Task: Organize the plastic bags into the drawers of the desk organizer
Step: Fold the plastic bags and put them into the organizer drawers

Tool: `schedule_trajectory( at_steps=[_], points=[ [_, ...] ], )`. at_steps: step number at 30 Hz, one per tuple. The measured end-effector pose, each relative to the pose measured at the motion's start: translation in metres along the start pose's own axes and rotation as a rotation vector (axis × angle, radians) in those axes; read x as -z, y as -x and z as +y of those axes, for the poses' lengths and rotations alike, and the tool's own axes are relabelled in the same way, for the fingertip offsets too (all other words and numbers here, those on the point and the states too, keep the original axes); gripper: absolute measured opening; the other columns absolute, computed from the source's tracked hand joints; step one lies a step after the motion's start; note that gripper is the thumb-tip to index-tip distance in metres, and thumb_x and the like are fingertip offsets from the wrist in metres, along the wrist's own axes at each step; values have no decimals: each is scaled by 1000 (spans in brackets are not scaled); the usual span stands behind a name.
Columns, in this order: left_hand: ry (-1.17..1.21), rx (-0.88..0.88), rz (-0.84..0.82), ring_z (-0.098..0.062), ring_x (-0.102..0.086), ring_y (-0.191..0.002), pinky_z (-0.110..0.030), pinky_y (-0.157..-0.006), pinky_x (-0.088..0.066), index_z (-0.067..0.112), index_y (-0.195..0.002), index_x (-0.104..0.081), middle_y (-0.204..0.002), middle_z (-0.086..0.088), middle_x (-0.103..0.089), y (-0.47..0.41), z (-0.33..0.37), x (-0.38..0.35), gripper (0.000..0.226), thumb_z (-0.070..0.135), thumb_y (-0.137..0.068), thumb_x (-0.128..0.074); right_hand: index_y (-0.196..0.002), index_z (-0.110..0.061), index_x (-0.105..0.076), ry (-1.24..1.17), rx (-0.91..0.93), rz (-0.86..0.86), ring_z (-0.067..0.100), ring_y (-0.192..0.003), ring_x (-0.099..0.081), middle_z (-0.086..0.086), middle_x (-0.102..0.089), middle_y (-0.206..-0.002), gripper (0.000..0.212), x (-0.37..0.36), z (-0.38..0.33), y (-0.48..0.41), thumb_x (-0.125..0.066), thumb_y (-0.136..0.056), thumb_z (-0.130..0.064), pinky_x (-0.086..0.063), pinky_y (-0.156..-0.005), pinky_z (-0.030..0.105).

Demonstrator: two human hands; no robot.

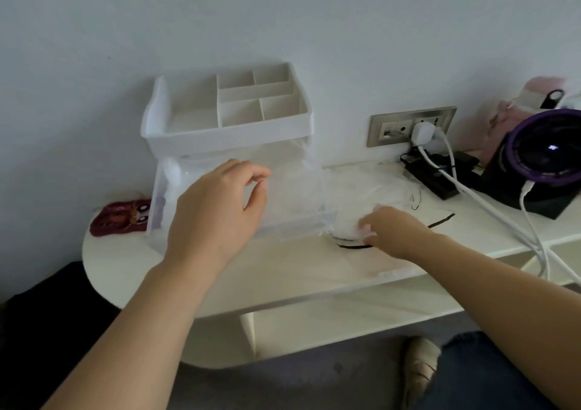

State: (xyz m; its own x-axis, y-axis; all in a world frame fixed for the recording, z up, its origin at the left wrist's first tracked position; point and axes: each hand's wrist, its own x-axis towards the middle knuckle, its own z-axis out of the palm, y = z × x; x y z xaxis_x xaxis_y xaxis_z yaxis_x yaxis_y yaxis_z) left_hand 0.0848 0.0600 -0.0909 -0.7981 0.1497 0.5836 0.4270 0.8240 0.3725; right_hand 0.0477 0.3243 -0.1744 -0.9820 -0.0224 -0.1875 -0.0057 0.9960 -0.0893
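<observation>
So we're somewhere mid-job, as far as we can judge. The desk organizer (226, 133) sits against the wall on the white desk (220, 277) with its clear drawer (292, 221) pulled out toward us. There looks to be see-through film inside already, so some bagging seems done. A loose heap of plastic bags (371, 183) lies just right of the organizer, so there's plenty left.

Our left hand (217, 208) hovers over the open drawer with the fingers loosely curled and thumb and forefinger nearly meeting. We honestly can't tell if it's pinching clear film or nothing. Our right hand (393, 230) is down on the desk beside the drawer's corner, fingers curled round a scrunched white bag (349, 221).

Counts:
- One organizer.
- One drawer showing.
- Six open compartments on top, one big and five small, all bare.
- Bags: too clear and tangled to count.
</observation>
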Motion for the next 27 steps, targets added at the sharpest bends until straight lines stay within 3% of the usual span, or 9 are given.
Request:
schedule_trajectory(
  at_steps=[2, 5, 12, 15, 20, 23, 27],
  points=[
    [-6, 4, 6, -3, -52, -76, -16, -59, -34, 26, -102, -68, -100, 14, -66, 1, -1, 0, 16, 25, -90, -57, -109, -22, -67, 23, -14, 41, 24, -102, -59, 3, -61, -113, 22, 2, -5, 2, -54, -91, -20, -49, -84, 30],
    [1, 3, 0, -8, -61, -87, -21, -64, -40, 24, -101, -68, -100, 13, -66, 0, -2, 0, 16, 24, -90, -56, -97, -21, -70, 61, -30, 51, 25, -91, -62, 4, -64, -102, 19, 4, -9, 6, -52, -90, -17, -47, -71, 27],
    [10, -9, -18, -10, -63, -93, -27, -72, -48, 23, -103, -67, -102, 11, -66, 1, -4, 1, 17, 23, -91, -55, -64, -27, -54, -109, 5, 104, 18, -87, -61, -4, -64, -86, 23, 11, -7, 12, -56, -83, -14, -53, -75, 31],
    [12, -10, -23, -9, -63, -93, -26, -73, -47, 23, -103, -67, -103, 12, -66, 1, -4, 1, 18, 24, -91, -54, -65, -24, -57, -188, 13, 74, 15, -84, -61, -7, -61, -82, 20, 14, -5, 15, -69, -81, -23, -51, -75, 30],
    [11, -9, -22, -10, -63, -93, -26, -73, -47, 23, -103, -67, -102, 12, -66, 1, -4, 0, 18, 24, -91, -54, -69, -21, -64, -283, 27, 28, 10, -79, -60, -5, -66, -80, 17, 24, 0, 22, -72, -79, -31, -50, -68, 25],
    [11, -9, -22, -9, -63, -93, -27, -74, -48, 23, -102, -67, -102, 12, -66, 1, -4, -1, 18, 24, -91, -54, -68, -20, -67, -368, 43, -37, 0, -63, -57, -12, -63, -65, 16, 31, 4, 30, -76, -75, -31, -40, -55, 16],
    [8, -8, -22, -9, -62, -93, -29, -74, -50, 23, -103, -67, -103, 13, -66, 0, -4, -1, 17, 24, -91, -54, -66, -19, -66, -435, 65, -88, -8, -49, -53, -21, -60, -52, 18, 35, 6, 35, -80, -71, -30, -35, -53, 13]
  ],
)
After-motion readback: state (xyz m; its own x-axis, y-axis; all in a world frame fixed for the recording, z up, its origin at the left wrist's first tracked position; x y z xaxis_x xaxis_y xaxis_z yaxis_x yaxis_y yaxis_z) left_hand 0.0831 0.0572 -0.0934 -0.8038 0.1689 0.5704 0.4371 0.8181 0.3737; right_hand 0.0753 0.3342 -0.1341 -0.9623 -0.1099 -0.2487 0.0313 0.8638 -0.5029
